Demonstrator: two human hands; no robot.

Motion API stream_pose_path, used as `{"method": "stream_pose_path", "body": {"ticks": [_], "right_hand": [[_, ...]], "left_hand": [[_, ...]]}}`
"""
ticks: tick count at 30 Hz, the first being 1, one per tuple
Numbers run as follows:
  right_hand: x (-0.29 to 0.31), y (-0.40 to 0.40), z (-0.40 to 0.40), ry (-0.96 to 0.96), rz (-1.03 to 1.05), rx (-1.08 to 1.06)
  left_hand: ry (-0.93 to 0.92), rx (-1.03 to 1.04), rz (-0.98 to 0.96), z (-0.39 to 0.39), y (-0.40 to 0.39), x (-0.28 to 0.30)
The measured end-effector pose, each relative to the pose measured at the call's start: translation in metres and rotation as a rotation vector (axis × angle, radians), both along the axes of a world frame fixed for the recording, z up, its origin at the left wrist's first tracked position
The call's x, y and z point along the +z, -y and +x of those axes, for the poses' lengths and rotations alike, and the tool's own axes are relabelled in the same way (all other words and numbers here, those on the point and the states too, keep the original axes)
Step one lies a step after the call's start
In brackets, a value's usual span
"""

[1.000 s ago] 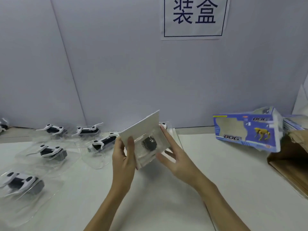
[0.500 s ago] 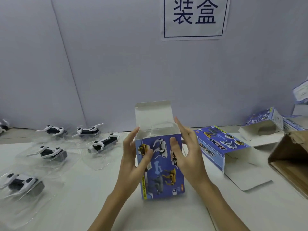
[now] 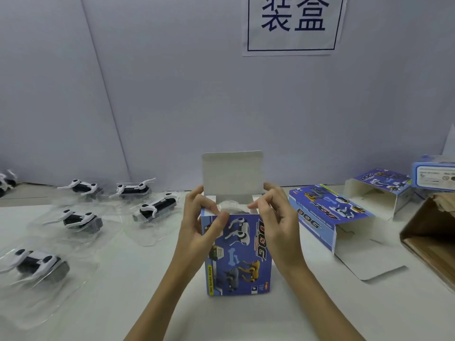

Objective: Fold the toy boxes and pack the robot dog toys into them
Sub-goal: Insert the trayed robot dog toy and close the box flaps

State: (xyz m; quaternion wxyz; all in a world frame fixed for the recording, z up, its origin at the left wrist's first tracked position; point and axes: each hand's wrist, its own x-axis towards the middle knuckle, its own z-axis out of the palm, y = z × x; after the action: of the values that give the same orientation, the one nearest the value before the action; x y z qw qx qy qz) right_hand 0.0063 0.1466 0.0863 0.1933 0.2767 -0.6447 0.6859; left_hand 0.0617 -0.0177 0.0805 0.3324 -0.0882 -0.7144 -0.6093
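Observation:
A blue toy box point(image 3: 237, 257) stands upright on the white table in front of me, its top lid flap point(image 3: 232, 173) raised. A clear blister pack shows just inside the opening. My left hand point(image 3: 199, 227) grips the box's upper left edge, thumb on the front face. At the upper right rim, my right hand point(image 3: 275, 217) pinches a side flap. Several black-and-white robot dog toys lie in clear trays at the left, such as one toy point(image 3: 157, 207) near the box and another toy point(image 3: 37, 264) at the front left.
An open blue box point(image 3: 327, 222) lies on its side right of my hands, another open box point(image 3: 379, 188) behind it, and a closed box point(image 3: 434, 174) at the far right. A brown carton point(image 3: 430, 239) sits at the right edge. A grey wall with a sign stands behind.
A second ago my hands held a blister-packed toy with a white card. Now the upright blue box stands in front of me with the pack inside, and my fingers have risen to its top flaps.

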Motion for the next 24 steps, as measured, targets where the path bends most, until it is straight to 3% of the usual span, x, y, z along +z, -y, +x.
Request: {"method": "stream_pose_path", "body": {"ticks": [6,14,19,22,24], "right_hand": [[0.007,-0.001,0.000,0.083,-0.203,0.170],[0.002,-0.011,0.006,0.000,0.092,0.146],[0.001,-0.001,0.004,0.025,0.002,0.078],[-0.001,0.003,0.003,0.050,-0.189,-0.014],[-0.007,0.004,0.003,0.137,-0.271,0.063]], "left_hand": [[-0.002,-0.109,0.146,0.001,0.000,0.004],[-0.079,-0.085,0.168,-0.005,0.007,0.003],[-0.070,0.254,-0.023,-0.004,0.006,-0.008],[-0.071,0.382,-0.334,-0.001,0.001,-0.013],[-0.059,0.393,-0.559,0.000,-0.007,-0.016]]}}
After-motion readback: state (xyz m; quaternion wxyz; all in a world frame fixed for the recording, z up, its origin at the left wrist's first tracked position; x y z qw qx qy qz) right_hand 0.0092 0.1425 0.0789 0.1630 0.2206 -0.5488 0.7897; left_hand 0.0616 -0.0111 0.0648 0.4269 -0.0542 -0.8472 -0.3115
